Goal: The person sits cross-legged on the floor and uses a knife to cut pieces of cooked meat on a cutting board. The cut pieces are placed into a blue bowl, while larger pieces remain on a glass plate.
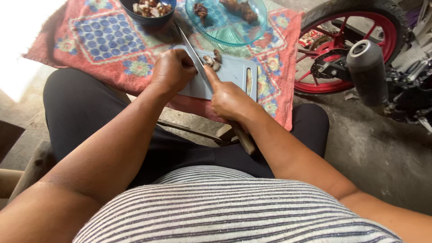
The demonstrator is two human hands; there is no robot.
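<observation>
My right hand (230, 100) grips the wooden handle of a long knife (192, 53), forefinger laid along the blade's back. The blade runs up and to the left over a pale blue cutting board (234, 72). My left hand (172, 69) is curled on the board's left part, just left of the blade; what it holds is hidden. A few small brownish meat pieces (212, 60) lie on the board right of the blade.
A patterned red cloth (112, 45) covers the low table. A dark bowl of cut pieces (150, 10) and a clear blue glass bowl with larger chunks (227, 20) stand behind the board. A motorcycle's red wheel (346, 49) and exhaust (368, 72) are at right.
</observation>
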